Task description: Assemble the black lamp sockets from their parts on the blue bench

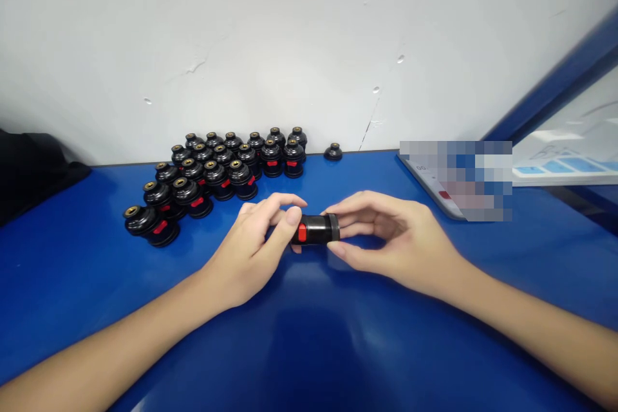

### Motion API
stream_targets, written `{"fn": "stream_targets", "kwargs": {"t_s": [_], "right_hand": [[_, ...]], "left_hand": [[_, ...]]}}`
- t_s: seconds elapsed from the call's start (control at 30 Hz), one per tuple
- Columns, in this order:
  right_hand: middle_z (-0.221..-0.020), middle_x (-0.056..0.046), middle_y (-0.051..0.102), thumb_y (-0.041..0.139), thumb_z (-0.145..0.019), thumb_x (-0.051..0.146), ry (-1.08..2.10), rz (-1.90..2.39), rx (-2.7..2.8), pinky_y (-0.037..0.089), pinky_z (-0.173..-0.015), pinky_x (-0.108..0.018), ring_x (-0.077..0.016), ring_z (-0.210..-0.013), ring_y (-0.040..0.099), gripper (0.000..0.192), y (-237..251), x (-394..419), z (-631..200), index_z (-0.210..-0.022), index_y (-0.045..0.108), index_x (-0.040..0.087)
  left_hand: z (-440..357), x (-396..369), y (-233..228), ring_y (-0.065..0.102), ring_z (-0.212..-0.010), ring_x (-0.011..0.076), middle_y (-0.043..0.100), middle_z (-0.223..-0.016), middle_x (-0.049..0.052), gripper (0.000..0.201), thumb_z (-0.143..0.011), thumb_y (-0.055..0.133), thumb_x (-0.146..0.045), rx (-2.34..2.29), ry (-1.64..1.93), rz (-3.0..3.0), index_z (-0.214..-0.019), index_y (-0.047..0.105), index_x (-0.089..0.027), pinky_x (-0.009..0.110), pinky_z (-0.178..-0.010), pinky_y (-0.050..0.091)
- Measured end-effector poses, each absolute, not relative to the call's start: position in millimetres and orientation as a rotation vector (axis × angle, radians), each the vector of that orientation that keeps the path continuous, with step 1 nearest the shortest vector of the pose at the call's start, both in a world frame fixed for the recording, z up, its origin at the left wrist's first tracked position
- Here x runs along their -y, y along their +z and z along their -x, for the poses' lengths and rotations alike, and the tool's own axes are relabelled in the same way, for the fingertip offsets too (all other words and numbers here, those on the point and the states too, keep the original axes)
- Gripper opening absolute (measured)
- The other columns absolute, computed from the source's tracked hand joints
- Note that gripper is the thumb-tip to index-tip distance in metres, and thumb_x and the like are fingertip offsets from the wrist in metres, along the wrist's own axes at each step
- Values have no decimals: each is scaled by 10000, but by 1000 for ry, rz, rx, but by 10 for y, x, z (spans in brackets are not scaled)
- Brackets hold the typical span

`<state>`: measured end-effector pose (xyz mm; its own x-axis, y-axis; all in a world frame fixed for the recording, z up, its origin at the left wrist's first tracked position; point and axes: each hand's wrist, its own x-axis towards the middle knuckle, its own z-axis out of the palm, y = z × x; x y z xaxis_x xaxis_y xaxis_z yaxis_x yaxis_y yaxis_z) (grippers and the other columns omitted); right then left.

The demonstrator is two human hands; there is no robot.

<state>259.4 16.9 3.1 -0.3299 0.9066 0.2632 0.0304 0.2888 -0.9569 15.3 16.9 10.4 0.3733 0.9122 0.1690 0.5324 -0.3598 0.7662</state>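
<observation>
I see both hands meeting over the glossy blue surface, grasping one small black plastic cylinder with a red tab between them: left hand fingers clasp its red-tabbed end, right hand fingers pinch the other end. Beyond the left fingers stands a cluster of black plastic fittings with brass tops.

The black part with its red tab appears to be glossy plastic; the far-left fittings carry brass-coloured metal inserts. The blue tabletop is smooth and glossy.
</observation>
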Motion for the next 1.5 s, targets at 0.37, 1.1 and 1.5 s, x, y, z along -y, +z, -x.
{"fn": "stream_targets", "kwargs": {"t_s": [0.37, 1.1, 1.5], "right_hand": [[-1009, -35, 865, 971, -757, 230, 1151, 884, 1626, 747, -893, -369, -255, -906, 868, 361, 20, -179, -2615, -1074, 798, 243], [-1032, -33, 852, 959, -773, 245, 1077, 896, 1689, 735, -915, -337, -231, -926, 861, 354, 6, -177, -2632, -1083, 789, 230], [-1037, -13, 855, 957, -775, 233, 1080, 895, 1677, 725, -924, -294, -208, -941, 860, 350, 18, -176, -2628, -1080, 785, 241]], "left_hand": [[-152, -155, 54, 665, -1004, 241, 743, -977, 26, 433, -1078, 586, -493, -1160, 893, -1967, -1437, 513, -260, 421, -1005, 433], [-118, -155, 37, 594, -1117, 242, 674, -1231, 69, 619, -990, 717, -386, -1040, 963, -2015, -1509, 398, -274, 408, -1033, 420], [-97, -155, -13, 534, -1143, 255, 604, -1338, 81, 833, -944, 789, -378, -1062, 893, -2092, -1590, 265, -335, 462, -1050, 403]]}}
